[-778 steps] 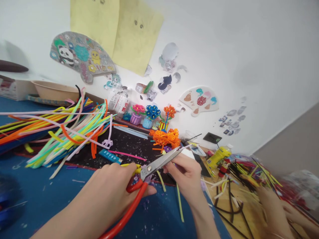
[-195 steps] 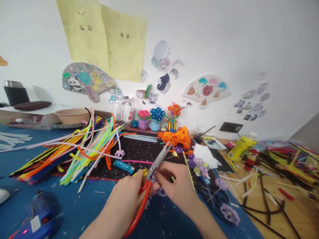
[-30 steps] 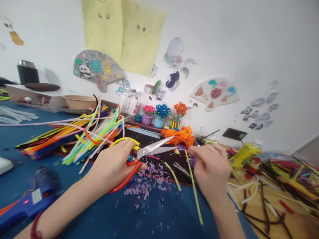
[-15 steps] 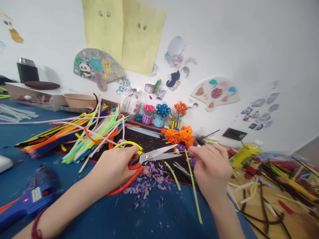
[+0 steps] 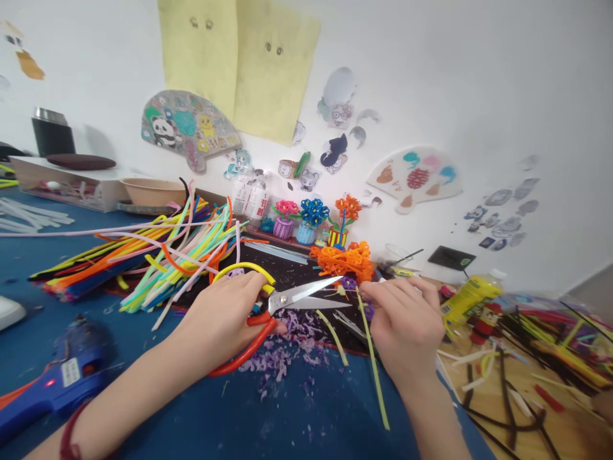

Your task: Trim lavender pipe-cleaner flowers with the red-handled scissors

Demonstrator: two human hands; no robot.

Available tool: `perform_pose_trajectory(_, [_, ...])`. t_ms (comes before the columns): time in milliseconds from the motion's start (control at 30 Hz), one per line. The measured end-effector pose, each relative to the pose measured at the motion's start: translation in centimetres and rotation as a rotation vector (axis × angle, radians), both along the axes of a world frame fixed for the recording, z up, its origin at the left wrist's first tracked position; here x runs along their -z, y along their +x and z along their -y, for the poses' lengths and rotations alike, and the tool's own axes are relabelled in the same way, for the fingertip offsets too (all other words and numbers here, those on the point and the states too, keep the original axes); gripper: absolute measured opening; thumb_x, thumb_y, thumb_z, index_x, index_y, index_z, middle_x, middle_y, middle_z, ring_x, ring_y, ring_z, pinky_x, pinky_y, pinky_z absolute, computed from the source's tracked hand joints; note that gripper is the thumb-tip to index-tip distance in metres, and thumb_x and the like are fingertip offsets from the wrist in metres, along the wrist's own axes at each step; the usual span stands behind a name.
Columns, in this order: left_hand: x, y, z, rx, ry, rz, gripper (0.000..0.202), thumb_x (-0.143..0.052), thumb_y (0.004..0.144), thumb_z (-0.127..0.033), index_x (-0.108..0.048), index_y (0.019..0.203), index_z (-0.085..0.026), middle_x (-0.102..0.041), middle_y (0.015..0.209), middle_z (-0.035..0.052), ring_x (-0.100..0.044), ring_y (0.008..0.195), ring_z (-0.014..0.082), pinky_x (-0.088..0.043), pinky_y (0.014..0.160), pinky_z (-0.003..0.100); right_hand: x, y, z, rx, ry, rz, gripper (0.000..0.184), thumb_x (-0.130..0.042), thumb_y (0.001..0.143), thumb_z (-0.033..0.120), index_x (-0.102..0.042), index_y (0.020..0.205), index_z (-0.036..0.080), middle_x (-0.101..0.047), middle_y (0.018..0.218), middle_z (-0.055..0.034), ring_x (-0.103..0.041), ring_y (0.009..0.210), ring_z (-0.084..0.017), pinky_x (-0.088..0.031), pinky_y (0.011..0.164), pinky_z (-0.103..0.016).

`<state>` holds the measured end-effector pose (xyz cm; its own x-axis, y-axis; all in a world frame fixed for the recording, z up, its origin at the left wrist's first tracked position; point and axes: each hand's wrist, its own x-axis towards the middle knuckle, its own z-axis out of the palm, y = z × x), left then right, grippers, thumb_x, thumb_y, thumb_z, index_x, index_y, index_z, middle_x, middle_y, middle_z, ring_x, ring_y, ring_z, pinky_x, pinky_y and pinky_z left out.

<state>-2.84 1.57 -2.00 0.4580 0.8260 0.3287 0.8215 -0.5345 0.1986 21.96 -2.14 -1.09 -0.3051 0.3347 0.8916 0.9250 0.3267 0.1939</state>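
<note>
My left hand [image 5: 220, 313] grips a pair of scissors [image 5: 292, 301] with red and yellow loop handles, their steel blades open and pointing right. My right hand [image 5: 402, 326] pinches a yellow-green pipe cleaner [image 5: 374, 364] close to the blade tips, and its long end hangs down past my wrist. A small purple chenille piece [image 5: 366, 311] shows by my right fingertips, partly hidden. Under the scissors, purple chenille clippings [image 5: 272, 358] lie scattered on the blue mat [image 5: 306, 415].
A large heap of multicoloured pipe cleaners [image 5: 177, 262] lies left of my hands, with orange pipe-cleaner flowers [image 5: 342, 262] ahead. A blue glue gun [image 5: 62, 377] sits at lower left. A yellow bottle [image 5: 472, 300] and black stems [image 5: 507, 409] lie on the wooden table at right.
The scissor blades have opened wider and the scissors have shifted slightly up. My right hand has hardly moved.
</note>
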Motion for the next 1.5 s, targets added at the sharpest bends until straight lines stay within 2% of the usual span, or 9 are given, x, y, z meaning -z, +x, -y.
perform_pose_trajectory(200, [0.08, 0.16, 0.19, -0.042, -0.097, -0.002, 0.038, -0.058, 0.076, -0.053, -0.055, 0.093, -0.021, -0.069, 0.093, 0.0068, -0.064, 0.088, 0.0281, -0.043, 0.067, 0.033, -0.16, -0.14, 0.17, -0.003, 0.023, -0.006, 0.029, -0.042, 0.084, -0.001, -0.062, 0.074, 0.018, -0.068, 0.064, -0.0001, -0.059, 0.062, -0.014, -0.037, 0.079, -0.034])
perform_pose_trajectory(400, [0.05, 0.15, 0.03, -0.064, -0.113, -0.025, 0.030, -0.055, 0.078, -0.050, -0.057, 0.092, -0.023, -0.071, 0.089, 0.0043, -0.066, 0.083, 0.0261, -0.039, 0.061, 0.029, -0.17, -0.08, 0.27, -0.009, 0.022, -0.028, 0.028, -0.044, 0.083, -0.001, -0.063, 0.075, 0.018, -0.068, 0.064, 0.0004, -0.061, 0.063, -0.015, -0.038, 0.080, -0.035])
perform_pose_trajectory(533, [-0.03, 0.16, -0.06, -0.054, -0.101, -0.037, 0.032, -0.056, 0.077, -0.053, -0.057, 0.089, -0.023, -0.071, 0.088, 0.0035, -0.067, 0.083, 0.0270, -0.036, 0.058, 0.028, -0.21, -0.07, 0.32, -0.008, 0.022, -0.039, 0.029, -0.043, 0.083, -0.001, -0.063, 0.075, 0.018, -0.068, 0.064, 0.0002, -0.061, 0.063, -0.015, -0.038, 0.080, -0.035])
perform_pose_trajectory(700, [-0.22, 0.21, 0.12, -0.058, -0.114, -0.063, 0.036, -0.056, 0.075, -0.059, -0.055, 0.082, -0.024, -0.069, 0.081, 0.0007, -0.066, 0.078, 0.0253, -0.032, 0.055, 0.026, -0.33, -0.13, 0.34, -0.009, 0.046, -0.035, 0.029, -0.043, 0.083, -0.003, -0.062, 0.075, 0.018, -0.068, 0.064, -0.0008, -0.060, 0.062, -0.015, -0.039, 0.077, -0.035])
perform_pose_trajectory(1000, [-0.35, 0.03, 0.06, -0.054, -0.126, -0.052, 0.035, -0.054, 0.076, -0.059, -0.054, 0.073, -0.024, -0.067, 0.073, -0.0007, -0.063, 0.068, 0.0214, -0.025, 0.052, 0.025, -0.21, 0.19, 0.23, -0.006, 0.048, -0.037, 0.029, -0.043, 0.081, -0.003, -0.062, 0.076, 0.019, -0.068, 0.064, -0.0001, -0.059, 0.061, -0.015, -0.039, 0.077, -0.035])
perform_pose_trajectory(1233, [-0.66, 0.10, 0.09, -0.154, -0.112, -0.038, 0.037, -0.049, 0.078, -0.057, -0.047, 0.064, -0.023, -0.056, 0.055, -0.0018, -0.057, 0.057, 0.0188, -0.023, 0.050, 0.025, -0.09, 0.41, 0.06, 0.014, 0.024, -0.036, 0.029, -0.043, 0.081, -0.003, -0.062, 0.077, 0.018, -0.068, 0.064, 0.0006, -0.060, 0.063, -0.015, -0.038, 0.079, -0.035])
perform_pose_trajectory(1333, [-0.71, 0.01, -0.02, -0.200, -0.127, 0.007, 0.030, -0.049, 0.078, -0.054, -0.050, 0.075, -0.023, -0.060, 0.065, 0.0000, -0.059, 0.063, 0.0212, -0.028, 0.051, 0.026, -0.12, 0.29, 0.05, 0.019, -0.011, -0.034, 0.027, -0.045, 0.081, -0.002, -0.063, 0.077, 0.018, -0.067, 0.063, 0.0005, -0.060, 0.065, -0.016, -0.038, 0.078, -0.035])
perform_pose_trajectory(1433, [-0.43, -0.22, -0.21, -0.157, -0.036, 0.046, 0.028, -0.052, 0.078, -0.049, -0.051, 0.085, -0.022, -0.063, 0.084, 0.0047, -0.061, 0.078, 0.0243, -0.038, 0.060, 0.029, -0.10, 0.14, 0.00, 0.004, -0.031, -0.013, 0.025, -0.046, 0.082, -0.001, -0.063, 0.076, 0.017, -0.069, 0.066, -0.0006, -0.059, 0.065, -0.016, -0.038, 0.077, -0.035])
perform_pose_trajectory(1500, [-0.19, -0.33, -0.28, -0.110, 0.016, 0.051, 0.027, -0.053, 0.078, -0.047, -0.051, 0.086, -0.021, -0.063, 0.090, 0.0059, -0.061, 0.085, 0.0251, -0.041, 0.066, 0.030, -0.07, 0.06, -0.04, -0.013, -0.039, -0.005, 0.025, -0.046, 0.084, 0.000, -0.063, 0.076, 0.017, -0.070, 0.067, -0.0010, -0.059, 0.065, -0.016, -0.038, 0.077, -0.035])
